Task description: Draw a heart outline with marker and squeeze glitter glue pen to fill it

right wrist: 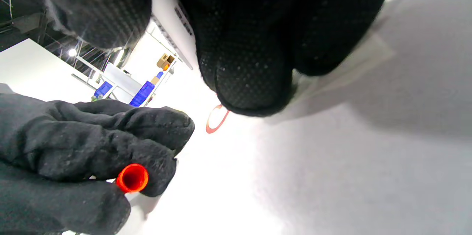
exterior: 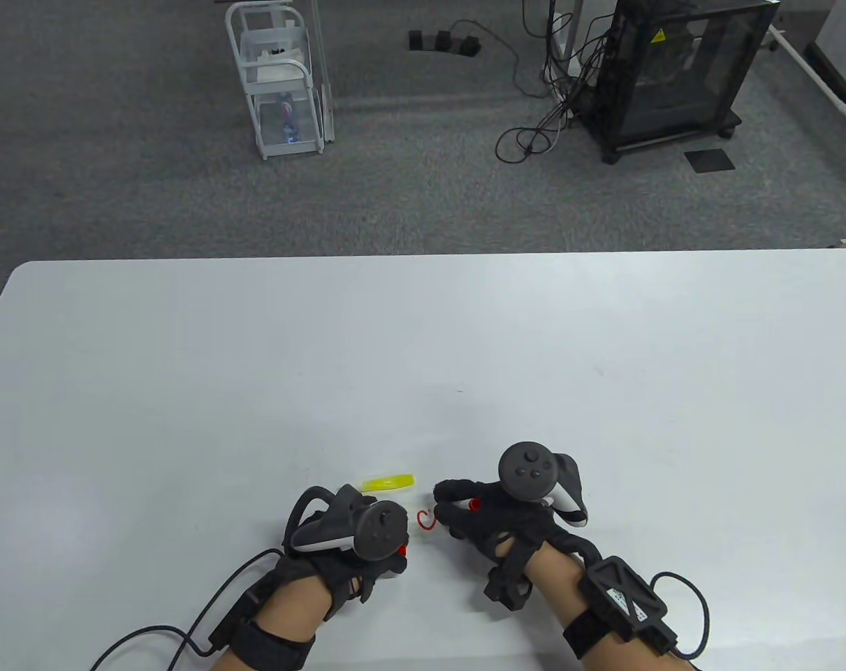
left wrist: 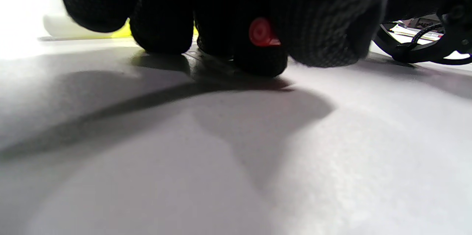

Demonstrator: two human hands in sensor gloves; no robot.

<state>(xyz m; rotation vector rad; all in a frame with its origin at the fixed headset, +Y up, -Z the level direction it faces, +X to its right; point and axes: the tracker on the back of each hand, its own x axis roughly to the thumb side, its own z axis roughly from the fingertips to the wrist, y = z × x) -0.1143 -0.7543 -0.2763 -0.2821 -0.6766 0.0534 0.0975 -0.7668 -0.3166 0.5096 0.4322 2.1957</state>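
Observation:
My right hand (exterior: 464, 514) grips a white marker (exterior: 457, 502) with a red end, its tip down on the white table (exterior: 423, 363). A short red curved line (exterior: 426, 521) lies on the table at the tip; the red line (right wrist: 217, 120) also shows under my right fingertips (right wrist: 250, 83) in the right wrist view, beside the marker's white barrel (right wrist: 169, 24). My left hand (exterior: 377, 549) rests on the table just to the left, its fingers curled round the red marker cap (exterior: 402, 550) (left wrist: 261, 32) (right wrist: 132, 178). A yellow glitter glue pen (exterior: 389, 482) lies flat just beyond both hands.
The near table edge is close under my wrists, and cables trail from both forearms. Past the far edge, on the grey carpet, stand a white wire rack (exterior: 277, 84) and a black cabinet (exterior: 674, 70) with cables.

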